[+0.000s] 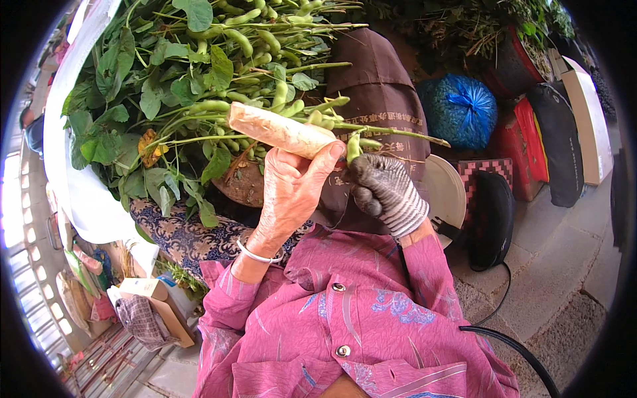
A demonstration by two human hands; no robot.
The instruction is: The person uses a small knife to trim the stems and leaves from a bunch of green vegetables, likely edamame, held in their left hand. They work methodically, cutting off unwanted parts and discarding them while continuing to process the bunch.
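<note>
My left hand, bare with a white bangle at the wrist, is closed around a pale, roughly cylindrical piece with worn, stained sides; what it is cannot be told. Close to its right, my right hand wears a striped, dirt-darkened knit glove, its fingers curled at a green soybean pod by a stem. That cut soybean stem runs across my lap to the right, past both hands. A large heap of leafy soybean plants with plump pods lies beyond and left of my hands, partly over my lap.
On the right are a tied blue plastic bag, a round pale lid or dish, a black case and a cardboard box. A dark bucket stands behind. A carton with cloth over it sits at lower left.
</note>
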